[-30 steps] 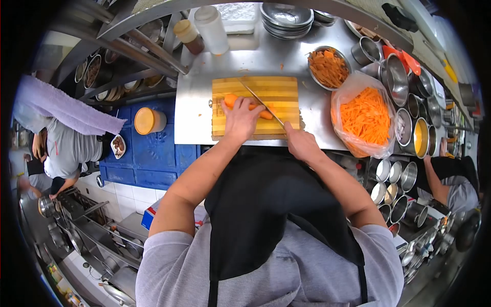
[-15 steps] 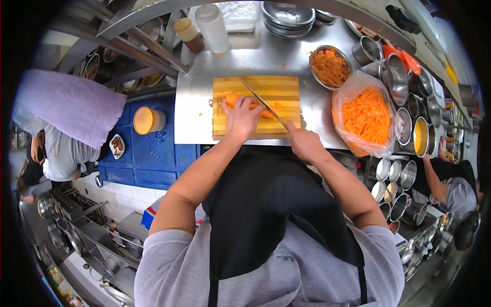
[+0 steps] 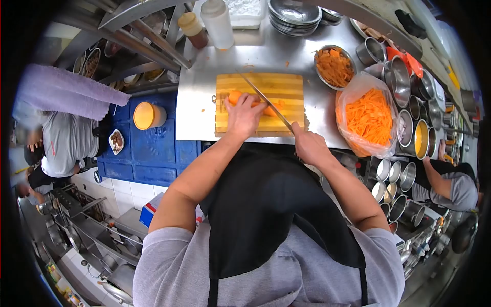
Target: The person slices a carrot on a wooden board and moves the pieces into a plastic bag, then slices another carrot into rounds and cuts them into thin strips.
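On a striped wooden cutting board point(image 3: 286, 84) lies an orange carrot point(image 3: 235, 96). My left hand point(image 3: 244, 115) presses down on it with bent fingers, which cover much of its length. In my right hand point(image 3: 311, 146) is the handle of a long kitchen knife point(image 3: 267, 100). Its blade slants across the board just right of my left fingertips, and the tip reaches the board's far edge. A small cut orange piece point(image 3: 280, 104) shows beside the blade. Whether the edge touches the carrot is hard to see.
Right of the board sit a plastic bag of shredded carrot point(image 3: 369, 120) and a metal bowl of orange peelings point(image 3: 335, 67). Squeeze bottles point(image 3: 217, 25) and stacked metal bowls point(image 3: 295, 18) stand behind. A tub point(image 3: 149, 115) rests on the blue surface at left. Other people work on both sides.
The view has shifted slightly. The knife tip has slid a little away from me, past the board's far edge. My left hand stays on the carrot. The purple cloth at left has moved up.
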`<state>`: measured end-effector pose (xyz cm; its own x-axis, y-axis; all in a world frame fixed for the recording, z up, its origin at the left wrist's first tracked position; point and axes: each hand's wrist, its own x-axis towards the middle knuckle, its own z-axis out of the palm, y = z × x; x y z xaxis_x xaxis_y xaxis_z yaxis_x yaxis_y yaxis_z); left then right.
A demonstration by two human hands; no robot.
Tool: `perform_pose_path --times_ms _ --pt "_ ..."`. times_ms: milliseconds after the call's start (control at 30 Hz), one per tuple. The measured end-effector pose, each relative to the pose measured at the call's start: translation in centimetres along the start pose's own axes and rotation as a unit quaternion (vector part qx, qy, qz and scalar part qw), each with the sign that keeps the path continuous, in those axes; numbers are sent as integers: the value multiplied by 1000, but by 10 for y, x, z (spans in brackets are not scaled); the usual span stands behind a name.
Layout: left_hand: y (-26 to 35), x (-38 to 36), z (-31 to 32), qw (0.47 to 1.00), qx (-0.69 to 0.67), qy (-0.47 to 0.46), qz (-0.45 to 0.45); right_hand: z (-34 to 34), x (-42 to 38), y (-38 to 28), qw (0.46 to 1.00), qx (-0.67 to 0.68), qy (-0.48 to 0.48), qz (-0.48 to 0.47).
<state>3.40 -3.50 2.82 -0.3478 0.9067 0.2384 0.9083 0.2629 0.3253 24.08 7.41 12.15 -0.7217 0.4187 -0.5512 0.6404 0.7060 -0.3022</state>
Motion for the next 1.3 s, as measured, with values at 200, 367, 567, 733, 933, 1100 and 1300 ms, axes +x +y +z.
perform_pose_path --times_ms 200,367,567,733,933,1100,1300 --pt "-4 -1 2 1000 -10 19 12 33 37 0 998 12 55 -19" --pt "-7 1 4 1000 -13 6 12 1 7 -10 1000 2 22 0" --pt "-10 1 4 999 -36 26 23 38 38 1 997 13 74 -18" --pt "-12 2 6 999 -28 21 16 0 22 -11 1000 -10 15 2" --pt "-15 1 9 998 -54 33 17 36 31 -3 996 22 80 -14" --pt "-17 1 8 997 -62 41 27 12 38 -10 1000 -8 18 7" --pt "-20 -4 12 995 -82 55 23 21 20 -13 998 19 66 -13"
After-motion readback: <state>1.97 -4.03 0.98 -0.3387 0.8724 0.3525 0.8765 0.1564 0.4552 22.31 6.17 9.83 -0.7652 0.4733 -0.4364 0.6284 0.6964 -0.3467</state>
